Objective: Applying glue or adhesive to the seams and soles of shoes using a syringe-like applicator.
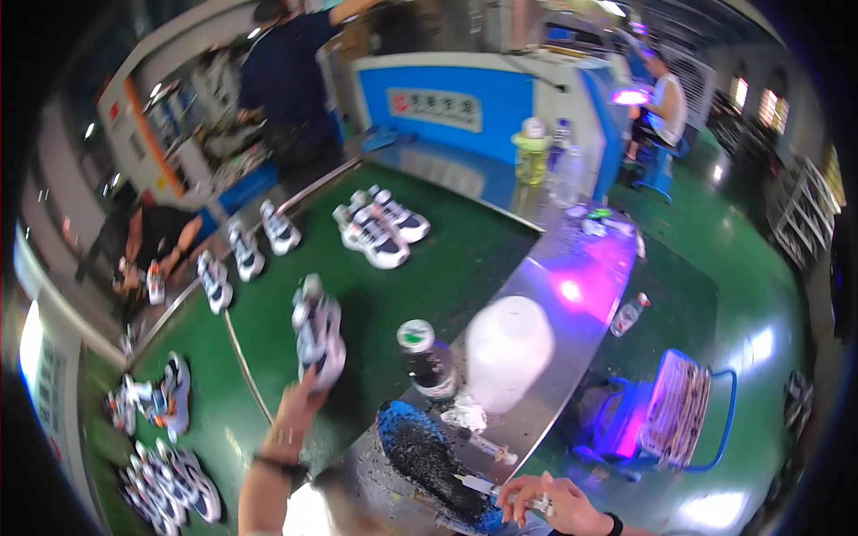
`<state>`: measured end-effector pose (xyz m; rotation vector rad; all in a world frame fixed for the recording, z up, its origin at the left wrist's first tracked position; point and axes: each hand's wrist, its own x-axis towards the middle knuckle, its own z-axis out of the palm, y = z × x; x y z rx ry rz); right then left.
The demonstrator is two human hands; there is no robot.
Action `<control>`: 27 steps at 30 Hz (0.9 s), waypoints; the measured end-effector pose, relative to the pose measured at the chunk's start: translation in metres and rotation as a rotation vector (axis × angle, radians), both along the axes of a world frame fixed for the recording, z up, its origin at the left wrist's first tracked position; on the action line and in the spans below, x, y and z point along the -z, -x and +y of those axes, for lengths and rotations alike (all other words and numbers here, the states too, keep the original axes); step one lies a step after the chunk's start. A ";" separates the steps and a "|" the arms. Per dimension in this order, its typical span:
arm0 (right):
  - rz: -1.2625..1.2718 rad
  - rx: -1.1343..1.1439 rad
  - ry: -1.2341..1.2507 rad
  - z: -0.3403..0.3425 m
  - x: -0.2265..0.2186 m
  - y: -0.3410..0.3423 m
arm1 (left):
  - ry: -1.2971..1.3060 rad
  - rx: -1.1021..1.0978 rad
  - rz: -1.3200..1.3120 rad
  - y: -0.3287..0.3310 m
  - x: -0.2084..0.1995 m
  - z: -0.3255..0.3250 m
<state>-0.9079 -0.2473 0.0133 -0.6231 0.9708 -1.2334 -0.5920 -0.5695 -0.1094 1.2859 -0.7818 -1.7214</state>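
My left hand (pixel 302 400) reaches forward, its fingers at the near end of a white and grey sneaker (pixel 318 332) with a dark shadow beside it. The grip is partly blurred, but the fingers appear closed on the shoe. At the lower right, my right hand (pixel 552 502) is closed around a slim, pale tool that looks like a syringe (pixel 477 484), its thin end pointing left. Under that tip lies a blue, sole-shaped pad (pixel 420 456) crusted with black. Beside the pad are a second syringe-like tool (pixel 492 448) and a crumpled white wad (pixel 465 414).
A dark bottle with a white lid (pixel 427 359) and a large white jug (pixel 511 350) stand right of the sneaker. More sneakers (pixel 379 229) are on the green belt (pixel 456 259). Shoes (pixel 170 487) cluster at lower left. Co-workers (pixel 290 89) are beyond; a blue-framed stool (pixel 670 402) is right.
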 end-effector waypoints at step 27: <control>0.457 -0.040 0.188 0.039 0.023 -0.049 | 0.917 -0.130 -0.613 -0.053 -0.114 0.271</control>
